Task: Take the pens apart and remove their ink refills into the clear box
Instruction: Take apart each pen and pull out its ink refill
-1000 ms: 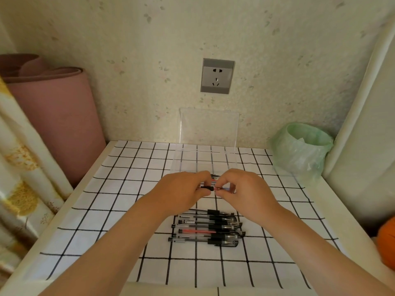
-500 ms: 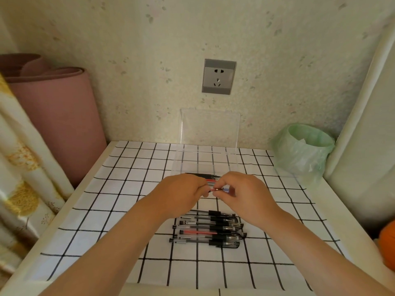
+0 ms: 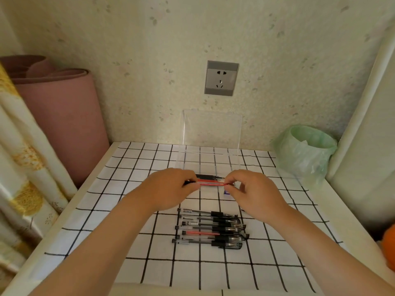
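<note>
fingers of the right hand and left hand, bunched together a moment ago, now pinch opposite ends of a red refill over the clear box's near side, seemingly freed for dropping in.

We pinch slim red-ink plastic pen tube btwn left hand & right hand; clear-barrelled black-grip pens lie just below hands.

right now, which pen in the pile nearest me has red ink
The pen toward the near side of the pile: a red refill shows through its clear barrel, while the pens around it show dark refills.
</note>
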Demonstrator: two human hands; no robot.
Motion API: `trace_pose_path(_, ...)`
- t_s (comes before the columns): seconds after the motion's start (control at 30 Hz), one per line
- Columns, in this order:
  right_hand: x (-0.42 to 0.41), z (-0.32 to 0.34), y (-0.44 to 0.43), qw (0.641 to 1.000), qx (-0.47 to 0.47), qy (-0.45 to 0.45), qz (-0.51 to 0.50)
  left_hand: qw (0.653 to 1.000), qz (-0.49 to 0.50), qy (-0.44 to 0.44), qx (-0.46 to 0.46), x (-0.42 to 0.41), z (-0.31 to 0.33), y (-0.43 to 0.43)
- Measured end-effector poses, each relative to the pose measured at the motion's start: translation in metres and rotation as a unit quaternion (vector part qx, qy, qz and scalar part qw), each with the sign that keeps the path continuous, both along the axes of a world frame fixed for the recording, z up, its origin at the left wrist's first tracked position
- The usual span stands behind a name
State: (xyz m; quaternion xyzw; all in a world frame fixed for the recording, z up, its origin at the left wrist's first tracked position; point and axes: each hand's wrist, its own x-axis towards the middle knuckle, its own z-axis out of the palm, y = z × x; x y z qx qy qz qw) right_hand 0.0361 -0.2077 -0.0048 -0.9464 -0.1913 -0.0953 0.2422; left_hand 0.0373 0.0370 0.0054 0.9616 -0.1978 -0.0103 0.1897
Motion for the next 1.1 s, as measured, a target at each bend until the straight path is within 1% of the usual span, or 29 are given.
trace_pose_path(0.13, 0.006, 0.000, -0.012, 0.998, -0.030, 0.017, -0.045, 0.989, 0.112, -0.059, 0.081, 0.005, 0.004, 0.026)
trace_pose_path(0.2, 0.007, -0.001, -0.013, 0.997, -0.041, 0.029, -0.053, 0.981, 0.152, -0.084, 0.081, 0.004, 0.004, 0.030)
trace_pose_path(0.23, 0.006, -0.002, -0.013, 0.997, -0.042, 0.032, -0.051, 0.983, 0.151, -0.089, 0.056, 0.002, 0.004, 0.029)
trace_pose_path(0.3, 0.004, -0.002, -0.007, 0.998, -0.037, 0.030, -0.036, 0.990, 0.109, -0.087, -0.011, -0.004, 0.005, 0.017)
trace_pose_path(0.37, 0.000, -0.001, 0.000, 0.999, -0.035, 0.025, -0.017, 0.994, 0.055, -0.092, -0.034, -0.011, 0.004, -0.001)
trace_pose_path(0.43, -0.004, 0.000, 0.006, 0.999, -0.036, 0.013, -0.007, 0.993, 0.020, -0.113, -0.019, -0.012, 0.000, -0.014)
trace_pose_path(0.5, -0.007, 0.000, 0.010, 1.000, -0.027, 0.000, -0.003, 0.993, 0.014, -0.120, -0.010, -0.009, -0.002, -0.019)
trace_pose_path(0.6, -0.008, -0.002, 0.012, 1.000, -0.005, -0.004, -0.005, 0.994, 0.017, -0.106, -0.002, -0.006, -0.004, -0.022)
trace_pose_path(0.73, -0.005, -0.001, 0.005, 0.999, -0.033, 0.008, -0.015, 0.996, 0.021, -0.089, 0.017, -0.003, -0.006, -0.022)
trace_pose_path(0.9, 0.000, 0.002, -0.024, 0.997, -0.032, 0.016, -0.062, 0.997, 0.059, -0.036, 0.036, -0.004, -0.020, -0.020)
trace_pose_path(1.0, 0.000, -0.006, -0.037, 0.996, -0.043, 0.042, -0.073, 0.997, 0.055, -0.018, 0.047, -0.008, -0.031, -0.027)
trace_pose_path(1.1, 0.001, -0.018, -0.039, 0.989, -0.097, 0.087, -0.063, 0.997, 0.048, -0.019, 0.062, -0.008, -0.038, -0.034)
